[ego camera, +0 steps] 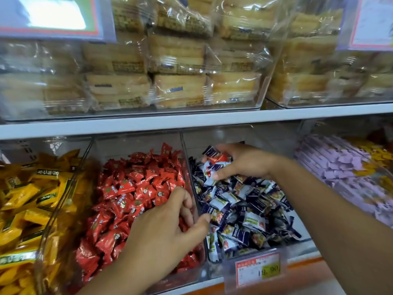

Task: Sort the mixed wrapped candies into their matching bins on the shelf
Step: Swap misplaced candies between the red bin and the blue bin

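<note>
A shop: candy bins [192, 188] on shelf, price tag [257, 269] in front

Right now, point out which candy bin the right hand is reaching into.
The bin of navy-and-white candies, right of the red bin: the right hand grips a handful over it; the left hand is in the red bin.

Upper shelf [212, 121], white board: two clear tubs [264, 86] side by side, stacked with cellophane-wrapped pastry packs [180, 90].

Lower shelf [304, 266], orange front edge: a row of clear bins [234, 135] set side by side. Left to right they hold yellow candies [27, 194], red candies [136, 184], navy-and-white candies [251, 211] and purple packets [340, 162]. A price tag [257, 271] sits at the front.
</note>
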